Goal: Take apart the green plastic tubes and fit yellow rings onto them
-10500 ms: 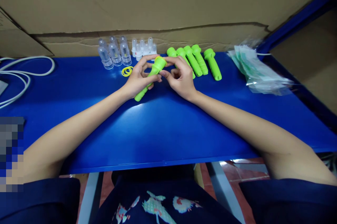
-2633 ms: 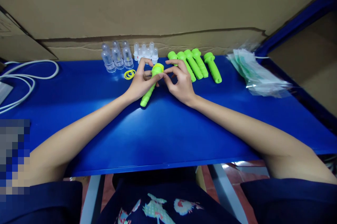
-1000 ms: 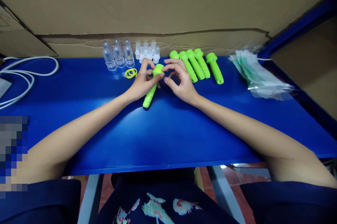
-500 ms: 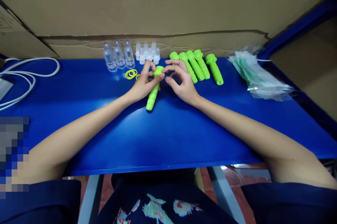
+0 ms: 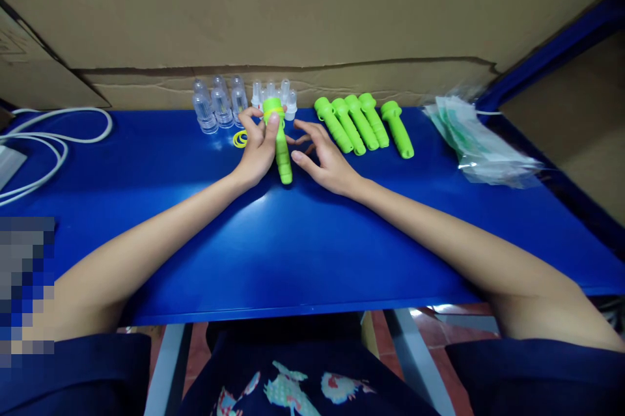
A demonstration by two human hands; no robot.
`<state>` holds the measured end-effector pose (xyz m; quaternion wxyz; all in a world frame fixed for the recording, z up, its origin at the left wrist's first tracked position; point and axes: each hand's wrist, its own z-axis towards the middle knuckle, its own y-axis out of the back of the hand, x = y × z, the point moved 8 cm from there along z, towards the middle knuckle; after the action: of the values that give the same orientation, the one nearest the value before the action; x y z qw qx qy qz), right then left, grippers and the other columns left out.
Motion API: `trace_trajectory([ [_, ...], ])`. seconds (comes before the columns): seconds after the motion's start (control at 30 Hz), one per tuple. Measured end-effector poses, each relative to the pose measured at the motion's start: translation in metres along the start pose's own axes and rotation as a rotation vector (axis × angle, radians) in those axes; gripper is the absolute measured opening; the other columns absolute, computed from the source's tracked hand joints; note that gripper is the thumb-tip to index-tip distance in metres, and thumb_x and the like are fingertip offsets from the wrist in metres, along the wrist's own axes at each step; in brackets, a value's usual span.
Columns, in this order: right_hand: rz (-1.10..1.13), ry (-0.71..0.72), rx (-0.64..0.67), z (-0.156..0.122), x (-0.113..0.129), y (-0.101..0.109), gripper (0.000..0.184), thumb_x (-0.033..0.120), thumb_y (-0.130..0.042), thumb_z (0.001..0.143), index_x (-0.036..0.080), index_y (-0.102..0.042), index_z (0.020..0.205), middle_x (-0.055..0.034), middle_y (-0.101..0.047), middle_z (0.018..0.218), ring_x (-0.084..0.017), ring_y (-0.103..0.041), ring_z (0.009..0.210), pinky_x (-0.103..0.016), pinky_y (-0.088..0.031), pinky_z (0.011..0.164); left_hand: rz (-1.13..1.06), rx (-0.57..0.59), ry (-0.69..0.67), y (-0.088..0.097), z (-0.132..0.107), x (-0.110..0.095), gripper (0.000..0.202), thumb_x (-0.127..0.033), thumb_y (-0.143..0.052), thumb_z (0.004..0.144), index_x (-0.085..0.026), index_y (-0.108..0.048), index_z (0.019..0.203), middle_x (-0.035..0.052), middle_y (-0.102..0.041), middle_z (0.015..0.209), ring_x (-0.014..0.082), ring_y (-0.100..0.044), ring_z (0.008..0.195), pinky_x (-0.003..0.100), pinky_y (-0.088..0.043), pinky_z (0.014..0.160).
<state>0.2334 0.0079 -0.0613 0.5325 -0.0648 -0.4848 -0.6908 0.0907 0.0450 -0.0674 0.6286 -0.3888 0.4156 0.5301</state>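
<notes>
White cables (image 5: 53, 136) loop at the far left of a blue table (image 5: 303, 253) backed by cardboard sheets (image 5: 293, 6). Farther right, clear plastic caps (image 5: 217, 103) stand in a cluster at the table's back edge, with smaller white-tipped pieces (image 5: 286, 94) just beside them and a few yellow rings (image 5: 239, 138) lying in front. The person's left hand (image 5: 256, 149) rests near the middle of the table, its fingers (image 5: 272, 124) closed around a green plastic body (image 5: 279, 139) that points away from the person, the wide head at the far end bearing a yellow ring, the narrow end down by the table surface. Just to the right, the right hand (image 5: 325, 159) lies beside the piece with its fingers (image 5: 305, 139) spread loose and holding nothing, the fingertips close to the green shaft. Beyond it, five more green bodies (image 5: 361, 123) lie side by side in a row. At the far right, a stack of clear plastic bags (image 5: 478, 139) sits near the table's edge.
</notes>
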Motion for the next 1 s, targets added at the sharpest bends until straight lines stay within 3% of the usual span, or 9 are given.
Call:
trace_trajectory([
  [0.13, -0.063, 0.033, 0.107, 0.001, 0.005, -0.008, 0.058, 0.067, -0.053, 0.103, 0.019, -0.068, 0.131, -0.0212, -0.057, 0.147, -0.034, -0.058, 0.140, -0.059, -0.049, 0.119, 0.006, -0.102, -0.041, 0.009, 0.003, -0.006, 0.058, -0.078, -0.053, 0.099, -0.039, -0.029, 0.134, 0.0085, -0.063, 0.145, 0.0188, -0.076, 0.101, 0.032, -0.060, 0.077],
  [0.27, -0.091, 0.057, 0.147, 0.002, 0.009, -0.011, 0.039, 0.054, -0.054, 0.106, 0.021, -0.075, 0.108, -0.0189, -0.062, 0.140, -0.036, -0.060, 0.137, -0.060, -0.046, 0.121, 0.002, -0.098, -0.047, 0.008, 0.004, -0.009, 0.068, -0.079, -0.056, 0.097, -0.041, -0.028, 0.146, 0.0103, -0.056, 0.156, 0.0222, -0.076, 0.112, 0.032, -0.061, 0.081],
  [0.4, -0.099, 0.062, 0.138, 0.002, 0.010, -0.010, 0.037, 0.052, -0.057, 0.105, 0.020, -0.075, 0.108, -0.0186, -0.064, 0.138, -0.035, -0.061, 0.136, -0.058, -0.047, 0.120, -0.086, -0.043, -0.068, 0.004, 0.004, -0.011, 0.067, -0.079, -0.059, 0.095, -0.038, -0.040, 0.145, 0.0096, -0.056, 0.154, 0.0236, -0.077, 0.109, 0.033, -0.061, 0.079],
  [0.6, -0.090, 0.081, 0.168, 0.001, 0.008, -0.012, 0.051, 0.066, -0.058, 0.102, 0.020, -0.076, 0.116, -0.0176, -0.063, 0.139, -0.035, -0.062, 0.134, -0.057, -0.047, 0.119, -0.130, 0.028, 0.015, 0.001, 0.001, -0.016, 0.055, -0.070, -0.049, 0.103, -0.043, -0.041, 0.150, 0.0039, -0.075, 0.113, 0.0233, -0.076, 0.094, 0.035, -0.061, 0.072],
  [0.8, -0.159, 0.063, 0.220, 0.001, 0.004, -0.016, 0.053, 0.066, -0.060, 0.101, 0.020, -0.075, 0.123, -0.0173, -0.064, 0.137, -0.037, -0.062, 0.127, -0.057, -0.051, 0.110, -0.164, 0.103, -0.019, -0.010, -0.001, -0.023, 0.081, -0.085, -0.056, 0.090, -0.033, -0.035, 0.148, 0.0071, -0.072, 0.101, 0.0313, -0.078, 0.107, 0.037, -0.059, 0.078],
  [0.9, -0.201, 0.059, 0.237, 0.000, 0.004, -0.018, 0.052, 0.065, -0.060, 0.101, 0.021, -0.075, 0.126, -0.0171, -0.065, 0.137, -0.038, -0.061, 0.127, -0.057, -0.050, 0.108, -0.180, 0.113, -0.039, -0.011, 0.001, -0.023, 0.077, -0.084, -0.056, 0.089, -0.033, -0.037, 0.145, 0.0049, -0.069, 0.095, 0.0325, -0.078, 0.108, 0.038, -0.059, 0.078],
  [1.0, -0.234, 0.059, 0.236, 0.000, 0.004, -0.019, 0.057, 0.068, -0.058, 0.101, 0.020, -0.075, 0.127, -0.0184, -0.065, 0.137, -0.040, -0.061, 0.126, -0.059, -0.049, 0.108, -0.192, 0.110, -0.033, -0.010, 0.002, -0.022, 0.068, -0.076, -0.054, 0.093, -0.031, -0.040, 0.143, 0.0001, -0.062, 0.077, 0.0306, -0.080, 0.094, 0.037, -0.059, 0.074],
])
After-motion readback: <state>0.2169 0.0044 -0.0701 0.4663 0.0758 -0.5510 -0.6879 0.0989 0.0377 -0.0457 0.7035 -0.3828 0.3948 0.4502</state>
